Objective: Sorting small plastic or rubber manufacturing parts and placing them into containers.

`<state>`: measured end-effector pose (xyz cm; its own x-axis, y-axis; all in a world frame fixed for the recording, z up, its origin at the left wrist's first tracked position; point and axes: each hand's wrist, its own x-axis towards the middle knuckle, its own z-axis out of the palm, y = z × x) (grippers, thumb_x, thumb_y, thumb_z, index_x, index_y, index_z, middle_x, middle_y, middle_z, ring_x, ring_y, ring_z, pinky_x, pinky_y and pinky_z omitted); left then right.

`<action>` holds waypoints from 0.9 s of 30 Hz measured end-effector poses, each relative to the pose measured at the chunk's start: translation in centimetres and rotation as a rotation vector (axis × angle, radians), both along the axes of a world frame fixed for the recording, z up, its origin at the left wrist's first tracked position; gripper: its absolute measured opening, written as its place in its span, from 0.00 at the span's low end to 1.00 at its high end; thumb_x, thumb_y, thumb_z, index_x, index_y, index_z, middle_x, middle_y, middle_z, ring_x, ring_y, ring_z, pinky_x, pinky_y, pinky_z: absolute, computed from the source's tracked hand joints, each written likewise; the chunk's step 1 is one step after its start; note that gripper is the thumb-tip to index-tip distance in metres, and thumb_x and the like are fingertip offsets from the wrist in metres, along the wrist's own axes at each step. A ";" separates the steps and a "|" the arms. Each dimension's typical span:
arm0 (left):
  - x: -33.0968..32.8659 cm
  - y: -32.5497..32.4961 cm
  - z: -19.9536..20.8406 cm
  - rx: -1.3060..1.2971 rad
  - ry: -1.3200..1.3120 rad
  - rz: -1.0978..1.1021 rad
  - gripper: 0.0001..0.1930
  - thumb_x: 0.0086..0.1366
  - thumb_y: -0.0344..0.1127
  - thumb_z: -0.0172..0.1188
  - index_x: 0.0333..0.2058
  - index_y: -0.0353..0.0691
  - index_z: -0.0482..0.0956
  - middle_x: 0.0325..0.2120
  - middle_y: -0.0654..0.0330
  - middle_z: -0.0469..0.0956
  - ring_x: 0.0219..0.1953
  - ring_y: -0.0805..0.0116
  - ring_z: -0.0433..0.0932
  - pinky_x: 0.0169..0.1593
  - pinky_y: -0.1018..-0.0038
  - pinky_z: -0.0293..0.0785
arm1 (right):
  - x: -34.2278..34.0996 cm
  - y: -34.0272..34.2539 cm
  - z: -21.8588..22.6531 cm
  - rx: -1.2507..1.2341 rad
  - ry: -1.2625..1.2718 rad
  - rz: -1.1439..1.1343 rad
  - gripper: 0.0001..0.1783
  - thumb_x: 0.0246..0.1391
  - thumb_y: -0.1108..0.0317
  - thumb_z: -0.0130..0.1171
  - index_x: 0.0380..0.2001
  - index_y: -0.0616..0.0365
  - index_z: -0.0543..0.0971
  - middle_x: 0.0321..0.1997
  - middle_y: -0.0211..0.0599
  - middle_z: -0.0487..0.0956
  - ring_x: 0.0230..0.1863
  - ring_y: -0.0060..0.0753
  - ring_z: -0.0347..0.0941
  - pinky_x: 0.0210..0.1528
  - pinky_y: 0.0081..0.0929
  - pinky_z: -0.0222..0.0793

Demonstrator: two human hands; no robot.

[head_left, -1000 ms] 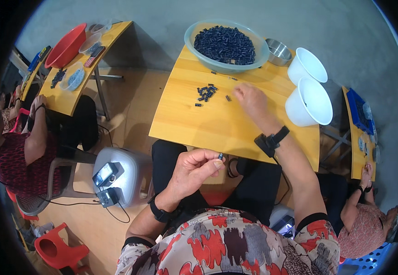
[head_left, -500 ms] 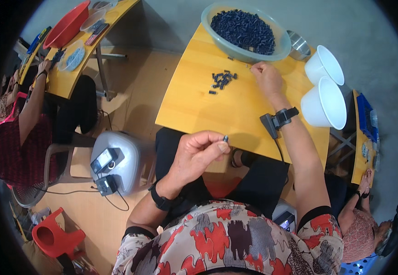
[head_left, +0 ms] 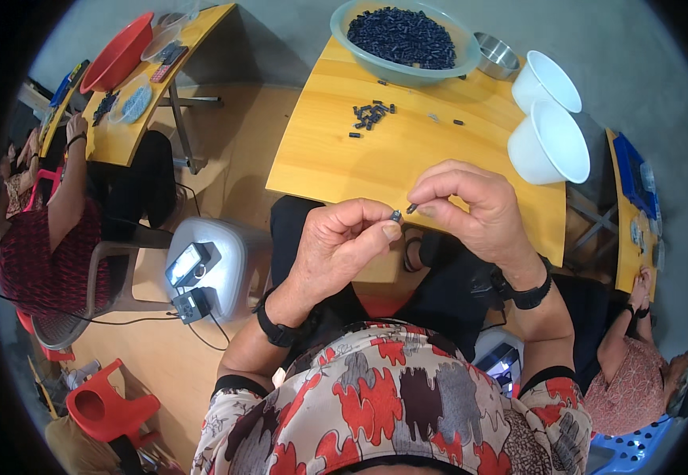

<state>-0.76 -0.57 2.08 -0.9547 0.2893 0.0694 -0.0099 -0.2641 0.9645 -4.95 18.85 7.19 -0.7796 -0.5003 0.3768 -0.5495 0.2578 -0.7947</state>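
Pinching dark pieces (head_left: 395, 216) between fingertips (head_left: 391, 230)

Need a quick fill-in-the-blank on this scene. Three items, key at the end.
1. The left hand and right hand each pinch ____ visible small dark part.
2. Exactly ____ white tubs stand on the table.
3. The metal bowl sits to the ____ of the large basin.

Missing words: one; two; right
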 end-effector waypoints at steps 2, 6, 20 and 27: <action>0.7 0.5 0.6 -0.035 0.025 -0.003 0.04 0.59 0.24 0.55 0.33 0.32 0.78 0.25 0.61 0.78 0.24 0.81 0.73 0.29 0.84 0.70 | 1.2 0.2 0.4 0.000 0.045 0.004 0.07 0.44 0.80 0.58 0.31 0.61 0.78 0.31 0.34 0.78 0.31 0.26 0.75 0.32 0.19 0.70; 1.9 1.1 1.5 -0.081 0.084 -0.017 0.04 0.59 0.24 0.56 0.32 0.32 0.78 0.24 0.63 0.78 0.25 0.82 0.73 0.29 0.85 0.69 | 2.9 0.7 0.9 -0.007 0.087 -0.001 0.08 0.43 0.80 0.59 0.30 0.61 0.78 0.30 0.35 0.78 0.31 0.29 0.75 0.32 0.21 0.70; 3.8 1.8 2.7 -0.267 0.159 -0.058 0.03 0.57 0.25 0.58 0.29 0.32 0.78 0.19 0.68 0.74 0.21 0.85 0.69 0.24 0.86 0.65 | 5.6 2.4 1.9 0.098 0.215 0.025 0.09 0.41 0.83 0.58 0.29 0.61 0.78 0.31 0.37 0.76 0.31 0.33 0.74 0.32 0.24 0.70; 4.1 1.8 2.6 -0.375 0.178 -0.056 0.04 0.56 0.27 0.59 0.27 0.31 0.78 0.17 0.68 0.72 0.20 0.86 0.66 0.23 0.85 0.63 | 5.9 2.3 1.5 0.173 0.256 0.081 0.09 0.39 0.82 0.57 0.28 0.61 0.76 0.29 0.36 0.75 0.30 0.35 0.73 0.31 0.25 0.68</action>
